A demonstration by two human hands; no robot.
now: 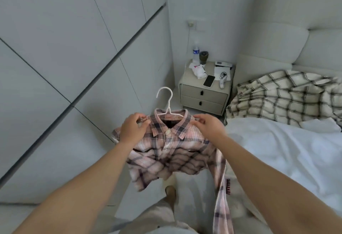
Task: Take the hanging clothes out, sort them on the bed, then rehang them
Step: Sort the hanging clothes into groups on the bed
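I look down at my two bare arms reaching forward into the centre of the frame. Between them I hold a pink and grey plaid shirt (166,152) on a white hanger (167,104), whose hook rises above the collar just above centre. My left hand (132,129) pinches the shirt's shoulder beside the collar, fingers curled on the cloth. My right hand (209,124) grasps the opposite shoulder the same way. The shirt is bunched below my hands, and one sleeve trails down toward the lower right of centre.

The bed (288,152), with a white sheet, fills the right side of the frame. A cream and black checked blanket (281,98) lies crumpled at its far end, at the middle right. A pale padded headboard (296,21) stands in the upper right.

Closed white wardrobe doors (64,48) fill the left side. Above centre, a nightstand (203,96) with two drawers sits in the corner; its surface carries a dark phone (209,80), a water bottle (195,52), and small clutter.
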